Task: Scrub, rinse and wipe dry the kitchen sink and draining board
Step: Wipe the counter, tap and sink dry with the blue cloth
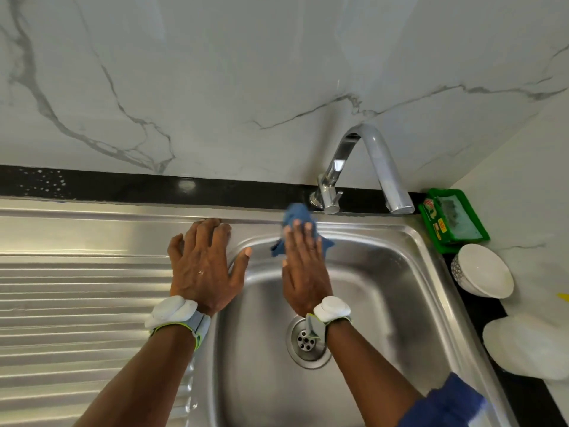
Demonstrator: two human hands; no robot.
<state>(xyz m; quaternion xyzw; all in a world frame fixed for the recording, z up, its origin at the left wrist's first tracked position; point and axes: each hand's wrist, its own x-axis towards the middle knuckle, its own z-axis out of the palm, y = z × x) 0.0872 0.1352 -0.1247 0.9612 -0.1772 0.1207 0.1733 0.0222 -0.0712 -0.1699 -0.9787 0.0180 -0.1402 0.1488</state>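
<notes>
Two hands, bare, each with a white-and-grey wrist band (pixel 174 309).

1. Left hand (pixel 203 266): palm down, fingers spread, holding nothing. It rests on the steel ledge well left of the tap (pixel 363 167), where the draining board (pixel 77 303) meets the basin.
2. Right hand (pixel 303 266): fingers straight and close together, pressing the blue cloth (pixel 297 215) flat on the back rim, just in front and left of the tap's base.
3. Sink (pixel 400 288): stainless steel, below the tap, with its drain (pixel 304 349) nearer the viewer, partly behind the right wrist.
4. Draining board: ribbed steel, far left of the tap.
5. Counter (pixel 107 188): a black strip at the tap's foot, speckled with droplets at its far left end.
6. Green soap tray (pixel 452 217): just right of the tap's spout.
7. White bowl (pixel 483 271): right of the tap, nearer the viewer than the tray.
8. White object (pixel 523 346): nearer again, too blurred to identify.
9. Marble-veined wall (pixel 215 72): behind the tap.
</notes>
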